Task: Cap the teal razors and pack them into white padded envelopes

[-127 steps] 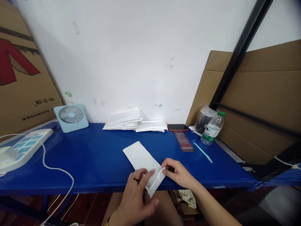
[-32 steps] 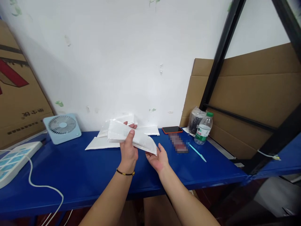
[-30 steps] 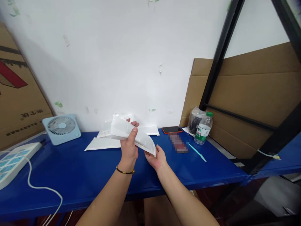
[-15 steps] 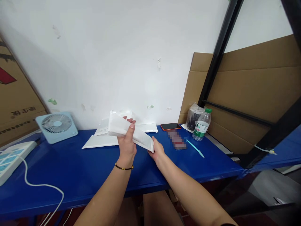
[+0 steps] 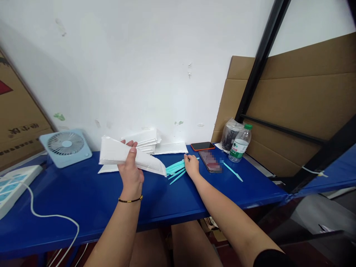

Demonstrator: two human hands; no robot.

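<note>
My left hand point(image 5: 130, 172) is closed round a few white padded envelopes point(image 5: 144, 163) and holds them tilted above the table, thumb on top. At the table, to the right of the envelopes' lower end, my right hand point(image 5: 191, 165) closes over a bunch of thin turquoise plastic sticks point(image 5: 175, 169). The sticks fan out to the left from under its fingers; their far ends are partly hidden by the hand. Another turquoise stick point(image 5: 233, 171) lies apart, farther right. Behind my left hand is a stack of white envelopes point(image 5: 147, 139).
Two phones, one orange-edged point(image 5: 202, 146) and one dark point(image 5: 208, 160), lie on the blue table point(image 5: 161, 200). A water bottle point(image 5: 239, 145) stands at the right by cardboard point(image 5: 300, 100). On the left are a light-blue fan point(image 5: 66, 147) and a power strip point(image 5: 20, 189) with a white cable.
My right hand has let go of the envelopes' end and moved down onto the turquoise sticks, which now show fanned out. My left hand has carried the envelopes to the left.
</note>
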